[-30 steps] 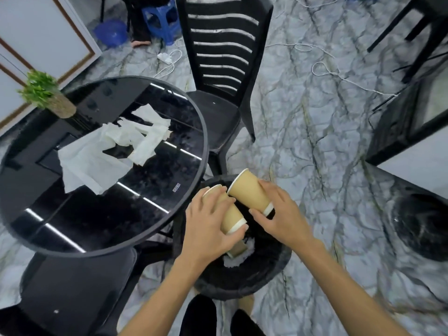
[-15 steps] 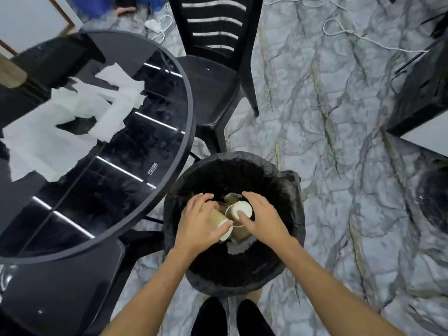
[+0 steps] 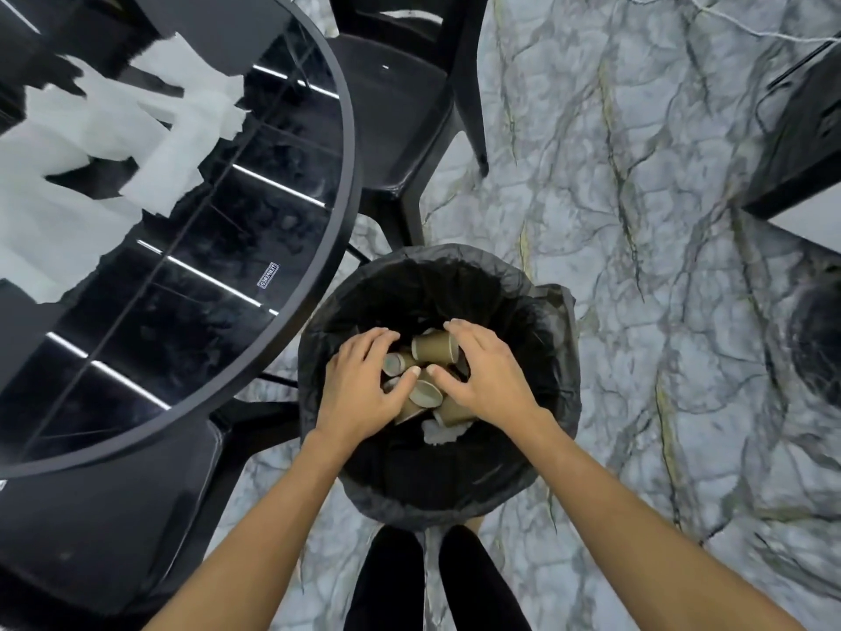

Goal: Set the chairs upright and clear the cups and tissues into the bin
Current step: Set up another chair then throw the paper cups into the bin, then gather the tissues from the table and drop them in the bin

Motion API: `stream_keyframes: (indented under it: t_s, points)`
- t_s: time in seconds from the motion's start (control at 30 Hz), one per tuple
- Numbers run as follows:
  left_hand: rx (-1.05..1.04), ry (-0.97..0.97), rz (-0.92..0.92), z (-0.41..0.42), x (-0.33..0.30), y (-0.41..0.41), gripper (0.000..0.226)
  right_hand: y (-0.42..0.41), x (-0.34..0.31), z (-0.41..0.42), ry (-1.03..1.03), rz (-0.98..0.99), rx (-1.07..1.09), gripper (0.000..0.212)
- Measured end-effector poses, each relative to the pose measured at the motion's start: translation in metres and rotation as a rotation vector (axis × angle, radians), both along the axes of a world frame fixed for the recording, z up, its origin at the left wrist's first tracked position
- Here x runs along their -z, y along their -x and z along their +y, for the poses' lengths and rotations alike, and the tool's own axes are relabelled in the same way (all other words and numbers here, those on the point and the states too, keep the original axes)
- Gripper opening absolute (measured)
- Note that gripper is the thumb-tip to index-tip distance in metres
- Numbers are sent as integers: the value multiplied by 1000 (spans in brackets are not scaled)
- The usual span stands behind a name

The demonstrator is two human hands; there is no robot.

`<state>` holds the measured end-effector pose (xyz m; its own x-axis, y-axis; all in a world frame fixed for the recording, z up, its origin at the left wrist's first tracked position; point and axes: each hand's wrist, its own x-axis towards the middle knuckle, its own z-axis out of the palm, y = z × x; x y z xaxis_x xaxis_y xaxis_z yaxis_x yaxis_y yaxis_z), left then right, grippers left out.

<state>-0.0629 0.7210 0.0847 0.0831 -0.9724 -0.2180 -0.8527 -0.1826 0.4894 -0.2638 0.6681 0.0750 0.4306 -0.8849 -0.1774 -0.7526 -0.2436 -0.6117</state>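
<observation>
The black-lined bin point(image 3: 553, 321) stands on the floor right below me. Several brown paper cups point(image 3: 431, 348) lie inside it on a white tissue point(image 3: 439, 434). Both my hands are down in the bin's mouth. My left hand point(image 3: 362, 389) curls its fingers and thumb around one paper cup point(image 3: 393, 362). My right hand point(image 3: 489, 378) is flat with fingers spread over the pile, touching the cups but gripping none. White tissues point(image 3: 91, 143) lie crumpled on the round black glass table point(image 3: 351, 152) at the left. One black chair point(image 3: 400, 107) stands upright behind the bin.
A second black chair's seat point(image 3: 113, 516) sits under the table edge at the lower left. Dark furniture point(image 3: 801, 129) stands at the right, with a white cable point(image 3: 728, 25) on the marble floor beyond. My legs point(image 3: 391, 580) are against the bin.
My hands carried two cups from above the bin's rim down inside it. The right hand's cup now lies on its side among the others. My view tilted further downward.
</observation>
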Motion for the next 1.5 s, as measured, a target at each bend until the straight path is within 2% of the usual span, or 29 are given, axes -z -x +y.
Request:
stream_keyframes:
  t_s: [0.3,0.5,0.6,0.83,1.17,1.5]
  points:
    - [-4,-39,-19,5,-48,3,67,10,-49,3,66,104,-45,75]
    - [-6,70,61,15,-110,10,66,16,-111,-1,75,91,-93,83]
    - [7,156,89,19,-147,7,63,14,-136,-6,115,58,-127,80]
    - [-26,273,80,20,-208,-36,64,-27,-185,-26,218,-13,-190,80]
    - [-313,294,-10,21,-218,-148,65,-137,-207,-71,249,-61,-289,79]
    - [-369,207,-88,-26,-194,-256,85,-253,-184,-144,282,-26,-272,92]
